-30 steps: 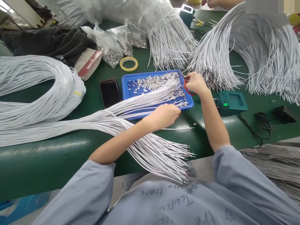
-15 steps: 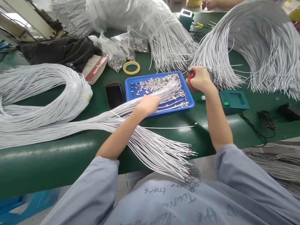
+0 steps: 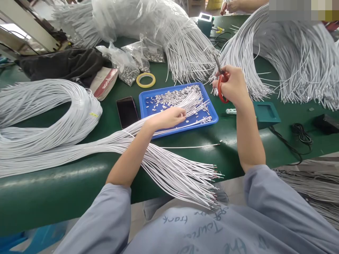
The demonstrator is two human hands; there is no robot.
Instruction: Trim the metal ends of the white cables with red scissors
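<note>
My left hand (image 3: 169, 118) is closed over a bundle of white cables (image 3: 195, 98), above the near side of a blue tray (image 3: 143, 106). The cable ends fan out across small metal connectors (image 3: 172, 97) in the tray. To the right of the tray, my right hand (image 3: 234, 84) grips scissors (image 3: 219, 90) by their red handles, blades up. Below my left forearm, another part of the cables (image 3: 174, 165) spreads toward the table's front edge. A single cable (image 3: 190, 146) lies apart in front of the tray.
Coiled cables (image 3: 50, 134) lie left, beside a phone (image 3: 127, 112). Yellow tape (image 3: 146, 80) and bags of metal parts (image 3: 128, 70) sit behind. Large cable bundles (image 3: 182, 46) fill the back. A green device (image 3: 266, 114) stands right; another person's hand (image 3: 233, 6) shows at the far edge.
My right hand has risen and turned, bringing the scissor blades upright. My left hand has shifted slightly right over the cables and turned. The whole view has shifted a little.
</note>
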